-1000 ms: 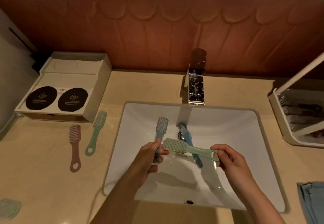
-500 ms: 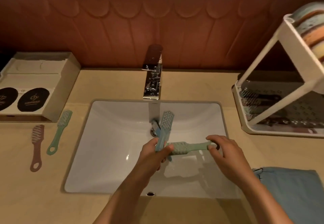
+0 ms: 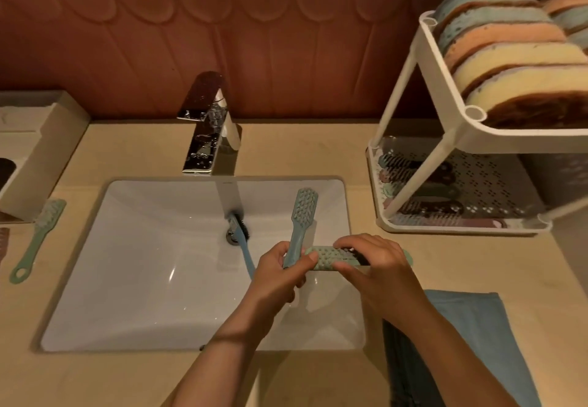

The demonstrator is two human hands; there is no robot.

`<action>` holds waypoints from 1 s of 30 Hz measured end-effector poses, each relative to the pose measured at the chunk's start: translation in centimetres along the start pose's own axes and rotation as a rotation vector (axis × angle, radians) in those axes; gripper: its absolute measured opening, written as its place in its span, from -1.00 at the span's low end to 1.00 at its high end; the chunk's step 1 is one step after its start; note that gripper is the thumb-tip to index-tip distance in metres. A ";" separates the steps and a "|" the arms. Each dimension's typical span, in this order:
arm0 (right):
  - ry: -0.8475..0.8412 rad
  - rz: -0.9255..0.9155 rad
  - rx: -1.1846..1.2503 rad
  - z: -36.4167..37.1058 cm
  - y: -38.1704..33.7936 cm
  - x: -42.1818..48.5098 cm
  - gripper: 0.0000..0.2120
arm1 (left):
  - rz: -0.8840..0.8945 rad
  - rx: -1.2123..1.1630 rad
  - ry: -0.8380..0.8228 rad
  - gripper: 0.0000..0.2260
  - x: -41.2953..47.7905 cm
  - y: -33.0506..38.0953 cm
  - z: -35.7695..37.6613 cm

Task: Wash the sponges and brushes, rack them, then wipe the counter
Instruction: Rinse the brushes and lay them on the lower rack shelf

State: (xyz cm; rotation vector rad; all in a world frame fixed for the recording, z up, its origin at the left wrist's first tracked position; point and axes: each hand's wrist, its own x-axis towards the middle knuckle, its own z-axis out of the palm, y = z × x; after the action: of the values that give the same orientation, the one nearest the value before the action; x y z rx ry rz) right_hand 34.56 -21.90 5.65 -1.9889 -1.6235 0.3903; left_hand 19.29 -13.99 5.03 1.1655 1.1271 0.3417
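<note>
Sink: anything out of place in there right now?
A blue brush lies loose in the sink, head over the drain, while the left hand holds a grey-blue brush and the right hand a green brush. Nothing looks spilled or damaged.

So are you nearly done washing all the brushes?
Roughly halfway. Sponges fill the top of the rack, racked brushes lie below. The left hand grips a grey-blue brush, the right hand a green brush. Left to do: the blue brush in the sink, a mint brush on the counter, then wiping with the cloth.

Left hand (image 3: 280,276); right hand (image 3: 378,271); both curled
</note>
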 end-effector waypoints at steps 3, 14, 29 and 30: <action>0.020 0.190 0.131 -2.0 2.0 -0.2 -0.81 | -0.067 -0.088 0.062 -0.87 0.3 0.6 1.5; 0.269 0.553 -0.113 -9.0 14.0 2.3 -0.78 | -0.101 -0.181 0.132 -0.85 2.0 1.9 5.2; 0.026 0.524 -0.089 -7.8 19.0 5.7 -0.79 | -0.115 -0.130 0.147 -0.88 1.5 1.6 5.0; 0.016 0.524 -0.086 -7.8 19.1 5.6 -0.78 | -0.116 -0.128 0.145 -0.87 1.5 1.6 5.0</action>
State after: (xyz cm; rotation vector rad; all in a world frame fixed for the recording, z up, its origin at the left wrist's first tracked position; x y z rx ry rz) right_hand 55.48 -20.74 1.70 -2.4661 -1.1046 0.4990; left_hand 24.64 -14.99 5.42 0.9705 1.2750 0.4073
